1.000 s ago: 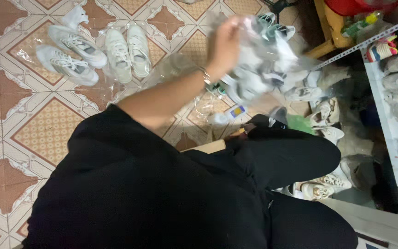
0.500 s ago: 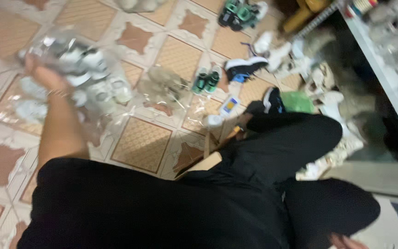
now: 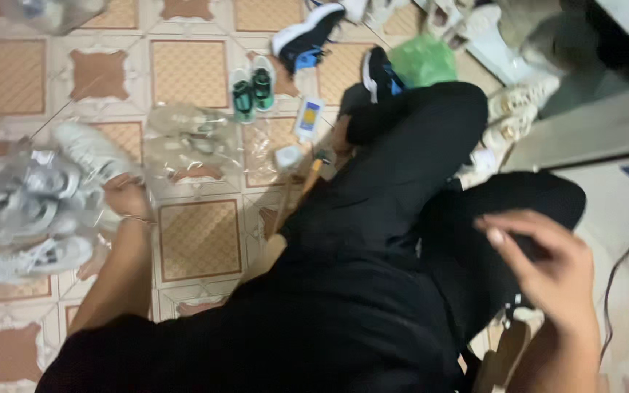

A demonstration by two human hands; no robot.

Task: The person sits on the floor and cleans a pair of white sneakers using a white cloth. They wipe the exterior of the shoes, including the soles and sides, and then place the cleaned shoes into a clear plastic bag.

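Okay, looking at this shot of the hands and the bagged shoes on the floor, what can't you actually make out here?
Head view only, and motion-blurred throughout.
- Left hand: fingers buried in the clear bag of grey shoes, so the grip is unclear.
- Right hand: blurred, over the black trouser leg; whether it holds anything is unclear.
- Small white bottle: label too small and soft.
- Black sneaker: cut off by the top edge.

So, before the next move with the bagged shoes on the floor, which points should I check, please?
1. Left hand touches the clear bag of pale shoes: ok.
2. Firm grip on that bag: cannot tell, blurred.
3. Bag rests on the tiled floor: ok.
4. Right hand free: cannot tell; fingers curled over the black trouser knee.
5. Floor around the bag uncluttered: not ok, a loose white shoe and an empty clear bag lie beside.
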